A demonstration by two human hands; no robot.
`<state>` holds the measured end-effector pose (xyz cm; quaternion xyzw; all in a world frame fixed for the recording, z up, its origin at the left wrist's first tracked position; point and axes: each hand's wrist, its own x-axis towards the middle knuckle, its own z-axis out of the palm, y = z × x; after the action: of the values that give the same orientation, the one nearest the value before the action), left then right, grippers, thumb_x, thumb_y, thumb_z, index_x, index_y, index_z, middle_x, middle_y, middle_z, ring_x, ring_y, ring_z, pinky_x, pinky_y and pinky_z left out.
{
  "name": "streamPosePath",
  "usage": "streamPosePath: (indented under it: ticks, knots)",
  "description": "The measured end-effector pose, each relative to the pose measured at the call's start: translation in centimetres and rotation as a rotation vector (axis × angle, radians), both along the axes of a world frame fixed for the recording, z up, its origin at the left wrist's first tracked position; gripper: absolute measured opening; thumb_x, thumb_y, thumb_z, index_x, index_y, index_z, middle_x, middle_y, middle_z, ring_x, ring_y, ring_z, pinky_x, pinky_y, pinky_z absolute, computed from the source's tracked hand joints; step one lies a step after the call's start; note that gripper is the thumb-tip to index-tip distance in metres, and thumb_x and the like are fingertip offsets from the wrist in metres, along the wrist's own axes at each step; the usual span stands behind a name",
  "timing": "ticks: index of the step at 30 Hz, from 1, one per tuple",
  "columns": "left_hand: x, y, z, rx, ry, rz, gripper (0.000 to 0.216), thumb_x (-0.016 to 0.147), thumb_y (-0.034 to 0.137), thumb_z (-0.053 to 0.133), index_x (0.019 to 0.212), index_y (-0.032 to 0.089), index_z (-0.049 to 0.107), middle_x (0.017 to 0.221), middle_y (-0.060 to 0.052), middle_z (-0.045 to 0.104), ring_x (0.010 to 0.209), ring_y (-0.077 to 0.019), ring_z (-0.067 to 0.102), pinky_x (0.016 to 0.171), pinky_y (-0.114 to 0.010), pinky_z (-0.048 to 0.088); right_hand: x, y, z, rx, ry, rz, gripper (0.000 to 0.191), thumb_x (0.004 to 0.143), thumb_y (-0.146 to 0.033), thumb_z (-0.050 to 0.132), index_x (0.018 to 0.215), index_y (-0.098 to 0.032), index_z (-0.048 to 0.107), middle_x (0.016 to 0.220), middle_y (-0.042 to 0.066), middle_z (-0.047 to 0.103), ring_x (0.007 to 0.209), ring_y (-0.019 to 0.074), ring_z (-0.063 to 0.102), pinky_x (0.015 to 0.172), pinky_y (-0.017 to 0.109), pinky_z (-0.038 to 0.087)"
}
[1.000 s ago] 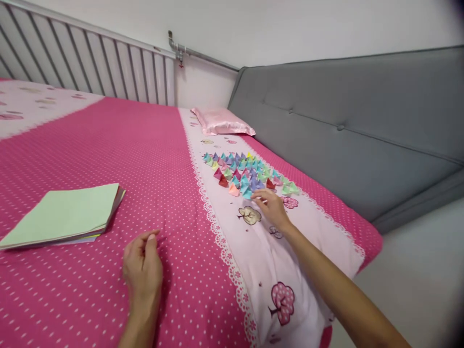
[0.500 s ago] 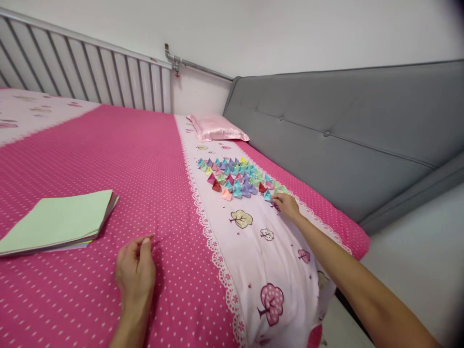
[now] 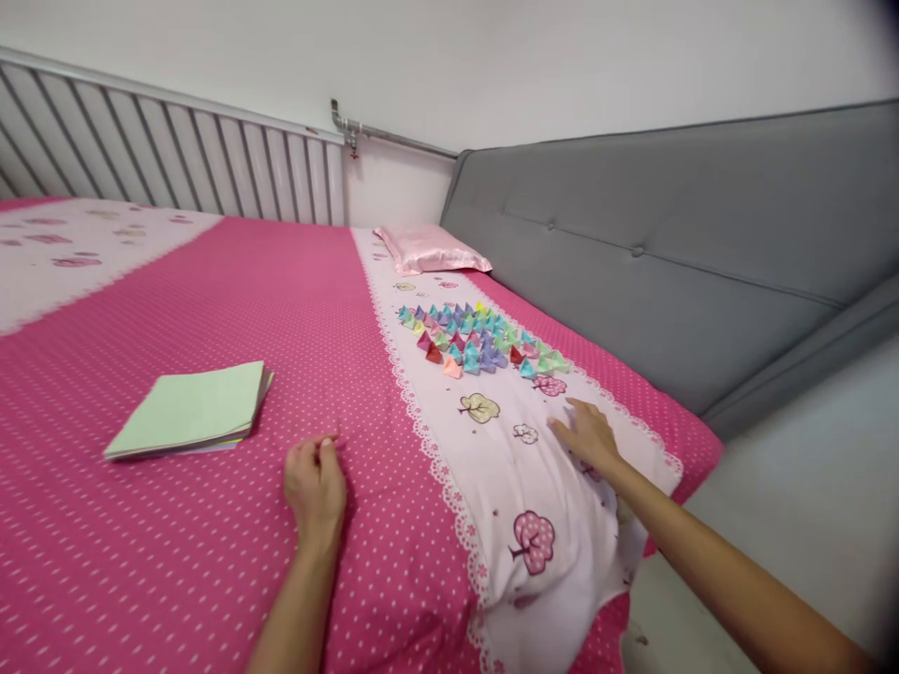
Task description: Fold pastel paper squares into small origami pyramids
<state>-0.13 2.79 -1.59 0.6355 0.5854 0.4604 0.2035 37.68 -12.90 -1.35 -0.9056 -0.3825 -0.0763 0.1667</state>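
While right hand (image 3: 588,435) lay flat, fingers spread, near folded paper shapes (image 3: 481,339); left hand (image 3: 314,484) loosely curled, empty, on bed (image 3: 211,562).

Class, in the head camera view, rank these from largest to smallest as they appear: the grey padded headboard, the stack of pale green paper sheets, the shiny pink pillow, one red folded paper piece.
1. Grey padded headboard
2. Stack of pale green paper sheets
3. Shiny pink pillow, though it lies farther away, so ranks 2 and 3 are unsure
4. Red folded paper piece
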Motion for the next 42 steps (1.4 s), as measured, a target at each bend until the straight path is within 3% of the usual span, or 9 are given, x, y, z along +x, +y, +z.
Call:
streamPosePath:
  ticks: [4, 8, 11, 14, 18, 22, 25, 31, 42]
  knots:
    - [-0.7, -0.9, 0.0, 0.057, 0.054, -0.082, 0.033, 0.085, 0.031, 0.032, 0.091, 0.016, 0.061, 0.091, -0.01, 0.061, 0.093, -0.0233, 0.055, 0.085, -0.039, 0.044, -3.0, -2.2, -2.4, -0.062, 0.011, -0.021, 0.058, 0.081, -0.052, 0.043, 0.123, -0.014, 0.053, 0.131, 0.018, 0.049, 0.119, 0.0358, 0.043, 0.095, 0.05, 0.033]
    - [-1.8, -3.0, 0.2, 0.072, 0.211, -0.258, 0.026, 0.083, 0.026, 0.039, 0.089, 0.017, 0.063, 0.092, -0.009, 0.064, 0.093, -0.0198, 0.058, 0.084, -0.035, 0.046, -6.0, -2.8, -4.1, -0.017, -0.042, -0.031, 0.054, 0.088, -0.046, 0.033, 0.128, -0.014, 0.047, 0.136, 0.016, 0.044, 0.125, 0.0322, 0.035, 0.101, 0.051, 0.023]
    - [-3.2, -5.6, 0.2, 0.066, 0.346, -0.366, 0.027, 0.081, 0.024, 0.043, 0.098, 0.016, 0.063, 0.112, -0.011, 0.062, 0.108, -0.0192, 0.055, 0.094, -0.034, 0.042, -7.0, -3.1, -4.3, 0.033, -0.079, -0.039, 0.051, 0.089, -0.043, 0.033, 0.126, -0.012, 0.048, 0.134, 0.017, 0.046, 0.124, 0.0304, 0.036, 0.101, 0.05, 0.022]
    - [-5.7, -7.7, 0.5, 0.034, 0.465, -0.398, 0.041, 0.084, 0.033, 0.043, 0.118, 0.014, 0.057, 0.131, -0.012, 0.052, 0.125, -0.0218, 0.043, 0.106, -0.037, 0.029, -7.0, -3.3, -4.1, 0.058, -0.093, -0.036, 0.051, 0.088, -0.043, 0.034, 0.125, -0.011, 0.05, 0.131, 0.017, 0.049, 0.121, 0.0306, 0.038, 0.1, 0.049, 0.022]
    - [-10.8, -8.3, 1.7, -0.044, 0.582, -0.279, 0.067, 0.083, 0.051, 0.039, 0.132, 0.007, 0.044, 0.142, -0.021, 0.036, 0.136, -0.0338, 0.022, 0.11, -0.051, 0.01, -6.8, -3.5, -4.1, 0.083, -0.104, -0.027, 0.051, 0.088, -0.043, 0.035, 0.123, -0.01, 0.052, 0.129, 0.017, 0.051, 0.119, 0.0303, 0.04, 0.1, 0.047, 0.023]
    - [-16.0, -7.5, 2.7, -0.262, 0.86, 0.018, 0.074, 0.082, 0.062, 0.026, 0.14, 0.015, 0.033, 0.148, -0.018, 0.025, 0.137, -0.0352, 0.016, 0.108, -0.052, 0.013, -7.1, -3.5, -4.1, 0.121, -0.106, -0.022, 0.049, 0.087, -0.041, 0.035, 0.121, -0.01, 0.053, 0.127, 0.017, 0.053, 0.118, 0.0295, 0.041, 0.099, 0.047, 0.024]
    - [-18.1, -7.2, 2.3, -0.226, 0.937, 0.096, 0.076, 0.083, 0.061, 0.023, 0.141, 0.014, 0.031, 0.145, -0.022, 0.03, 0.136, -0.0363, 0.021, 0.107, -0.05, 0.015, -7.3, -3.4, -4.0, 0.154, -0.111, -0.028, 0.047, 0.086, -0.04, 0.038, 0.12, -0.011, 0.055, 0.126, 0.016, 0.054, 0.117, 0.029, 0.042, 0.098, 0.046, 0.025]
    - [-18.0, -7.8, 0.7, -0.011, 0.994, 0.219, 0.068, 0.086, 0.054, 0.021, 0.138, 0.013, 0.036, 0.138, -0.022, 0.041, 0.131, -0.0334, 0.031, 0.105, -0.047, 0.019, -7.1, -3.1, -4.2, 0.203, -0.13, -0.038, 0.046, 0.086, -0.038, 0.039, 0.117, -0.01, 0.058, 0.123, 0.015, 0.057, 0.116, 0.0271, 0.043, 0.1, 0.042, 0.026]
    - [-18.1, -7.6, 0.0, 0.024, 0.991, 0.275, 0.064, 0.086, 0.052, 0.023, 0.136, 0.016, 0.04, 0.138, -0.018, 0.043, 0.13, -0.03, 0.034, 0.107, -0.043, 0.018, -6.9, -3.1, -4.6, 0.246, -0.163, -0.024, 0.042, 0.083, -0.034, 0.043, 0.11, -0.008, 0.062, 0.116, 0.016, 0.061, 0.11, 0.0273, 0.048, 0.097, 0.04, 0.03]
